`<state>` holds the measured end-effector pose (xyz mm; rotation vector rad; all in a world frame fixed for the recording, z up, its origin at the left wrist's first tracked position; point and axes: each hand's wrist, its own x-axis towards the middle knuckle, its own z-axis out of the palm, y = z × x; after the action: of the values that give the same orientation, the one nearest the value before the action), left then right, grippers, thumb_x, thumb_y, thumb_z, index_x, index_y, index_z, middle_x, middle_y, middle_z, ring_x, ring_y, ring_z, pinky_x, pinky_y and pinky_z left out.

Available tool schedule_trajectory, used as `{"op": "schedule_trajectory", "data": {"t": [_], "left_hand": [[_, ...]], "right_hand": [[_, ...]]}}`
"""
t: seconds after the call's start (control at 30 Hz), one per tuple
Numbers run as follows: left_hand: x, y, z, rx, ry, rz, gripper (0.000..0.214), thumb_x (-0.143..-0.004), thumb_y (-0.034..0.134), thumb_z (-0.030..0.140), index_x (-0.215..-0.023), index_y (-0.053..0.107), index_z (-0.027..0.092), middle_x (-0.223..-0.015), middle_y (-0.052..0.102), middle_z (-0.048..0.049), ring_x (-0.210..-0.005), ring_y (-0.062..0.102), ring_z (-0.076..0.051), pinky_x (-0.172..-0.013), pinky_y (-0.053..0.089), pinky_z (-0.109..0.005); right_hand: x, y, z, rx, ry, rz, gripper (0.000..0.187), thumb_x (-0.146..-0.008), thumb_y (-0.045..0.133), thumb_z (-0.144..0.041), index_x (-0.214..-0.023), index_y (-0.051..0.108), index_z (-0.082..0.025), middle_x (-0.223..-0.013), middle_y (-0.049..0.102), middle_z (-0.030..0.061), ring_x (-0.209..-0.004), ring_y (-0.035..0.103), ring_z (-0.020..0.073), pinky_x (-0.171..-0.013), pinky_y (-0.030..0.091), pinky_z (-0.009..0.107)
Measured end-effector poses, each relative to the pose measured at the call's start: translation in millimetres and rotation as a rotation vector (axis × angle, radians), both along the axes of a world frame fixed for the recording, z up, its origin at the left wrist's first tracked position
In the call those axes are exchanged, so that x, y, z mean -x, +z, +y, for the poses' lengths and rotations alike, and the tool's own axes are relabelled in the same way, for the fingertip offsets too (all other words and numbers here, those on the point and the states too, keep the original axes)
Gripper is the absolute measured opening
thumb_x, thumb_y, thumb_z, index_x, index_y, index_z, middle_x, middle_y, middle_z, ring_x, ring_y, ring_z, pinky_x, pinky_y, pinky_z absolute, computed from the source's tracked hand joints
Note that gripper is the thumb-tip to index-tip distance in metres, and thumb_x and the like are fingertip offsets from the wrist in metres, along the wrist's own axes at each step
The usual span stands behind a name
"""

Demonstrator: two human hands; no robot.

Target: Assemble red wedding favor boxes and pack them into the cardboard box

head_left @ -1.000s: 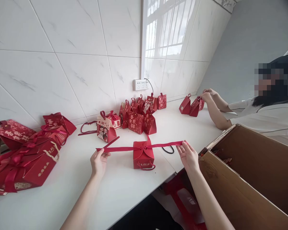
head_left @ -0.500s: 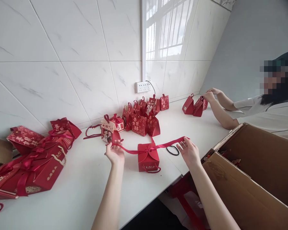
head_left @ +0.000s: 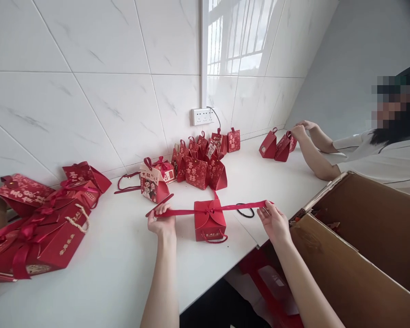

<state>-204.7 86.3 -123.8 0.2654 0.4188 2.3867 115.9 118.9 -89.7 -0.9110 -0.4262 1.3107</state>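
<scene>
We log ribbon, slack left of box earlier, now taut, loading knot: left hand fisted round it, right hand pinching, apparently its end.

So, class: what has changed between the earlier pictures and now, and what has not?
The left hand has moved inward, toward the red box, and holds the ribbon nearer to it. The ribbon's left side, slack half a second ago, is straighter again. The right hand still holds the other side, the box stays on the table, and the cluster of small boxes stands as before.
</scene>
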Motion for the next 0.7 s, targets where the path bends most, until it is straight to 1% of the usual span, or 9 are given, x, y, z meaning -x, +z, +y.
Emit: {"op": "schedule_trajectory", "data": {"t": [0.13,0.23,0.33,0.4,0.47,0.53,0.6,0.67,0.7], "left_hand": [[2.4,-14.0,-1.2,-0.072,0.018,0.061,0.04,-0.087,0.052,0.036,-0.055,0.035,0.018,-0.051,0.031,0.0082,-0.045,0.031,-0.005,-0.046,0.031,-0.018],[4.8,-21.1,-2.2,-0.089,0.041,0.099,0.042,-0.089,0.051,0.042,-0.057,0.038,0.017,-0.05,0.031,0.0092,-0.043,0.029,-0.004,-0.044,0.03,-0.018],[7.5,-20.5,-5.4,-0.075,0.05,0.118,0.043,-0.089,0.05,0.043,-0.057,0.039,0.017,-0.048,0.029,0.01,-0.041,0.026,-0.004,-0.042,0.027,-0.018],[8.8,-13.6,-9.1,-0.049,0.051,0.124,0.045,-0.088,0.05,0.04,-0.053,0.034,0.018,-0.046,0.024,0.0103,-0.039,0.022,-0.004,-0.04,0.025,-0.018],[8.4,0.1,-12.8,-0.012,0.042,0.137,0.045,-0.084,0.051,0.034,-0.049,0.028,0.018,-0.044,0.02,0.0098,-0.038,0.018,-0.004,-0.038,0.023,-0.018],[4.6,21.3,-14.1,0.031,0.016,0.165,0.041,-0.077,0.053,0.029,-0.048,0.026,0.019,-0.044,0.021,0.0085,-0.038,0.021,-0.004,-0.039,0.026,-0.018],[-3.6,49.0,-11.3,0.074,-0.033,0.215,0.033,-0.072,0.055,0.028,-0.051,0.032,0.018,-0.048,0.031,0.0066,-0.042,0.031,-0.004,-0.044,0.033,-0.018],[-16.2,80.4,-4.4,0.116,-0.108,0.298,0.026,-0.07,0.058,0.028,-0.055,0.039,0.018,-0.053,0.04,0.0044,-0.048,0.041,-0.007,-0.05,0.039,-0.021],[-23.7,96.2,0.0,0.137,-0.154,0.354,0.024,-0.07,0.06,0.028,-0.057,0.041,0.018,-0.055,0.043,0.0038,-0.05,0.044,-0.007,-0.052,0.04,-0.022]], "right_hand": [[-1.2,-6.0,-5.7,-0.026,-0.037,-0.042,0.037,-0.046,0.089,-0.029,-0.065,0.062,-0.013,-0.067,0.065,-0.0011,-0.064,0.064,0.0094,-0.068,0.06,0.019],[-2.5,-10.2,-11.1,-0.025,-0.055,-0.109,0.038,-0.048,0.089,-0.032,-0.065,0.062,-0.013,-0.069,0.066,-0.0001,-0.067,0.066,0.0107,-0.071,0.061,0.022],[-4.5,-15.2,-16.6,-0.014,-0.072,-0.157,0.04,-0.048,0.088,-0.035,-0.067,0.062,-0.012,-0.07,0.066,0.0,-0.068,0.066,0.0109,-0.073,0.061,0.023],[-5.3,-16.6,-20.3,-0.006,-0.087,-0.157,0.041,-0.047,0.089,-0.035,-0.066,0.061,-0.012,-0.07,0.065,0.0001,-0.07,0.066,0.0108,-0.074,0.061,0.023],[-4.7,-12.9,-23.2,-0.003,-0.1,-0.158,0.041,-0.047,0.089,-0.036,-0.065,0.06,-0.012,-0.07,0.065,-0.0002,-0.071,0.065,0.0107,-0.075,0.061,0.023],[-1.1,-1.2,-23.5,-0.022,-0.104,-0.181,0.039,-0.049,0.087,-0.037,-0.065,0.059,-0.013,-0.07,0.063,-0.0012,-0.071,0.063,0.01,-0.072,0.061,0.023],[6.6,19.6,-19.4,-0.083,-0.081,-0.249,0.035,-0.056,0.083,-0.038,-0.068,0.061,-0.014,-0.072,0.061,-0.0017,-0.068,0.06,0.0093,-0.066,0.059,0.022],[19.3,47.5,-10.8,-0.195,-0.036,-0.338,0.029,-0.063,0.078,-0.038,-0.074,0.063,-0.016,-0.074,0.061,-0.0012,-0.067,0.059,0.0092,-0.062,0.057,0.022],[27.4,63.0,-5.5,-0.264,-0.007,-0.374,0.027,-0.065,0.076,-0.037,-0.076,0.063,-0.016,-0.074,0.062,-0.0009,-0.066,0.059,0.0094,-0.062,0.055,0.022]]}}
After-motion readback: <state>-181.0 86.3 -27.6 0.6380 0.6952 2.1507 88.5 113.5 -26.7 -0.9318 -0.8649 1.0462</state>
